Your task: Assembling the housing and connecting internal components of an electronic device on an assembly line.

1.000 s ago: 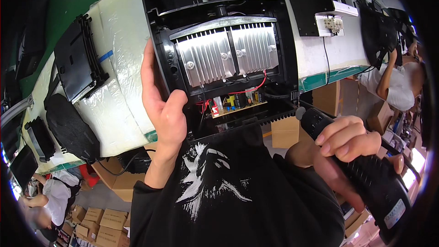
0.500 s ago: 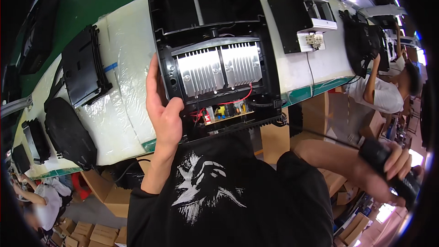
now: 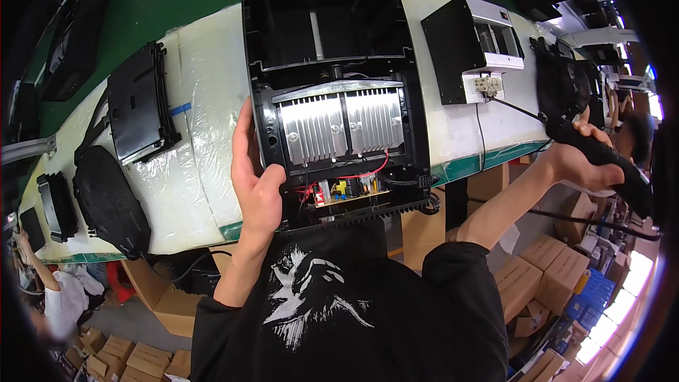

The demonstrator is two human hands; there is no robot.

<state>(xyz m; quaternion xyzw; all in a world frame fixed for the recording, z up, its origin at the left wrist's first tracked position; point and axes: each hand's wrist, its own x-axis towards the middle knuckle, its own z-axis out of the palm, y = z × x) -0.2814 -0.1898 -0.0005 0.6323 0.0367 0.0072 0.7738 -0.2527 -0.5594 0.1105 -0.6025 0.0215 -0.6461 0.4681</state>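
Note:
An opened black device housing [image 3: 416, 120] lies before me on the table. Two silver finned heat sinks [image 3: 311, 131] are set inside it, with a small circuit board [image 3: 343, 194] and red wires on the near side. My left hand [image 3: 256, 194] grips the housing's left edge, thumb over the top and fingers along the side. To the right, my right hand [image 3: 583, 163] is wrapped round a black electric screwdriver [image 3: 576, 134]. Its long thin shaft points left, its tip at the front block of a black-and-white screw feeder box [image 3: 456, 49].
The white, film-covered table [image 3: 205, 163] also carries a black panel [image 3: 140, 102] and a black mesh bag-like cover [image 3: 106, 194] on the left. A dark bag-like item [image 3: 559, 85] is at the right. Cardboard boxes [image 3: 548, 262] stand below, and co-workers sit at both sides.
My right hand has swung up and forward with the screwdriver, from beside the lower right to the screw feeder. My left hand keeps its hold on the housing. The view has shifted slightly.

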